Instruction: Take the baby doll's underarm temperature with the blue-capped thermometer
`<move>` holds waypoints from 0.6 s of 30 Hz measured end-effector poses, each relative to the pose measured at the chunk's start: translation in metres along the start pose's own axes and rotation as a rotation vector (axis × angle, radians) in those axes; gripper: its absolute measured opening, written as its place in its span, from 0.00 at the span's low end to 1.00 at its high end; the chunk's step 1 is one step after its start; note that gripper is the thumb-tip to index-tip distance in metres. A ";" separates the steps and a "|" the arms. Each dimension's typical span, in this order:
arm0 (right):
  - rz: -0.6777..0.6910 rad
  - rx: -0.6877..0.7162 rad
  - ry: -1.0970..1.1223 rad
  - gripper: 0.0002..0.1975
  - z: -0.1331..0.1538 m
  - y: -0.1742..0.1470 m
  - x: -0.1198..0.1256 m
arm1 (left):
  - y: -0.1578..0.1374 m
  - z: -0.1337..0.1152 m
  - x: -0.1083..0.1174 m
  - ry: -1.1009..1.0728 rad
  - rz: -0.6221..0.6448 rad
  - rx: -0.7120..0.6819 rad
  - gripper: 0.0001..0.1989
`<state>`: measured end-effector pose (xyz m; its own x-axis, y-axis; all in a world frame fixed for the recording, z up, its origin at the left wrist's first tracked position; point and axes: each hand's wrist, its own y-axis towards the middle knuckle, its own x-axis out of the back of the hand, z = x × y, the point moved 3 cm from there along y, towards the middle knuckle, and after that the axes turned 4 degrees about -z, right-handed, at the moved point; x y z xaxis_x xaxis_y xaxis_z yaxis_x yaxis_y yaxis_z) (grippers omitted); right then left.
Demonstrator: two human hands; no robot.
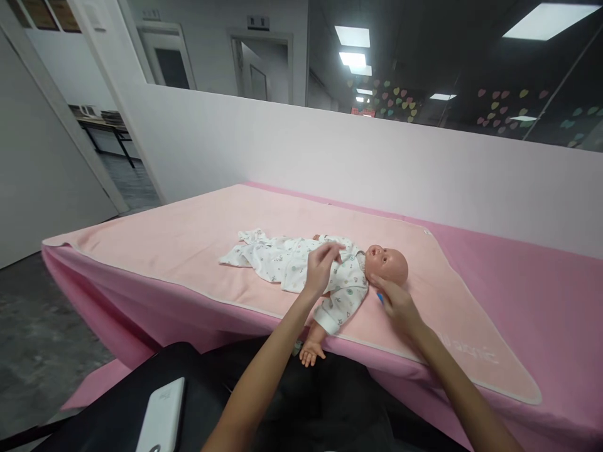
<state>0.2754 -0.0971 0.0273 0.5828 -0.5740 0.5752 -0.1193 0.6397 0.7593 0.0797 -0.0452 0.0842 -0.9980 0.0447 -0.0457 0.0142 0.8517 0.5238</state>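
Baby doll [352, 276] is laid face-up on pink blanket [188, 229]; its head [394, 267] should be kept steadied lightly by right hand [400, 306], whose finger closure can't be told, while left hand [321, 266] is held over printed outfit [280, 260], fingers loosely apart.

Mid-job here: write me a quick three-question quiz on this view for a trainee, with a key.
1. Multiple choice: which part of the doll is the person's right hand nearest to?
A) far sleeve
B) head
C) trouser legs

2. True or false: the doll's nearer hand reaches past the edge of the peach blanket.

3. Fill the gap: the flat white object at the lower left of the picture lies on a ____ surface.

Key: 1. B; 2. True; 3. black
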 end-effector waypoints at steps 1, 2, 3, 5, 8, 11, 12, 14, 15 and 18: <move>-0.019 0.023 0.010 0.20 0.007 0.015 -0.014 | 0.019 0.010 -0.009 0.118 -0.076 -0.009 0.13; -0.091 0.047 0.037 0.20 0.014 0.031 -0.027 | 0.034 0.023 -0.022 0.272 -0.014 -0.008 0.12; -0.146 0.040 0.057 0.22 0.018 0.047 -0.040 | 0.043 0.037 -0.035 0.449 0.095 -0.023 0.10; -0.206 -0.026 0.102 0.24 0.022 0.073 -0.066 | 0.050 0.061 -0.047 0.759 0.166 -0.090 0.09; -0.295 -0.150 0.138 0.24 0.021 0.089 -0.089 | 0.041 0.076 -0.046 0.921 0.183 -0.310 0.08; -0.361 -0.172 0.148 0.23 0.020 0.082 -0.094 | 0.031 0.074 -0.037 0.956 0.233 -0.532 0.06; -0.375 -0.153 0.153 0.23 0.020 0.079 -0.094 | 0.030 0.073 -0.036 0.971 0.249 -0.588 0.06; -0.389 -0.110 0.164 0.23 0.021 0.072 -0.093 | 0.029 0.072 -0.034 0.994 0.250 -0.655 0.06; -0.394 -0.099 0.172 0.23 0.022 0.070 -0.094 | 0.029 0.072 -0.033 0.996 0.236 -0.668 0.07; -0.409 -0.115 0.195 0.23 0.024 0.066 -0.095 | 0.028 0.073 -0.032 0.970 0.200 -0.686 0.06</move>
<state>0.1933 -0.0127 0.0304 0.7051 -0.6909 0.1597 0.2349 0.4400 0.8667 0.1170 0.0155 0.0385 -0.6176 -0.5179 0.5919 0.4313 0.4062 0.8056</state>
